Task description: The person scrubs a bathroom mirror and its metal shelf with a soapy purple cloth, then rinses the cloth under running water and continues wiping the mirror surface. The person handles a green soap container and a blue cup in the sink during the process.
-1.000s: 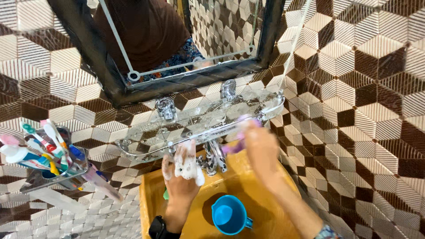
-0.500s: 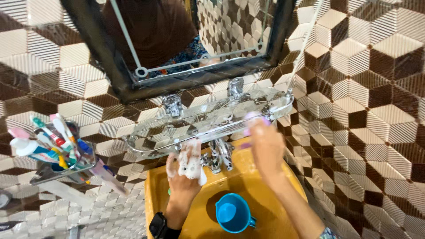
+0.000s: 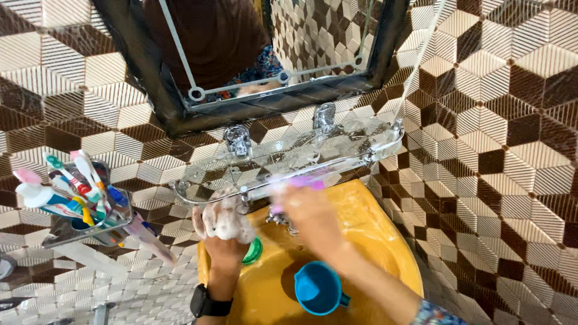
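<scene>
A glass shelf with a chrome rail hangs under a dark-framed mirror, above a yellow basin. My right hand is shut on a blurred purple tool pressed against the shelf's front rail near its middle. My left hand is thick with white foam just below the rail's left part. Its fingers are curled, and the foam hides whether it holds anything. A black watch is on that wrist. Soapy streaks cover the shelf.
A blue mug lies in the basin below my right forearm. A green round thing sits at the basin's left rim. A metal holder with several toothbrushes and a paste tube hangs at left. Patterned brown tiles cover the wall.
My right hand has slid left along the shelf rail with the purple tool, from near the right end to the middle. My foamy left hand has stayed below the rail's left part.
</scene>
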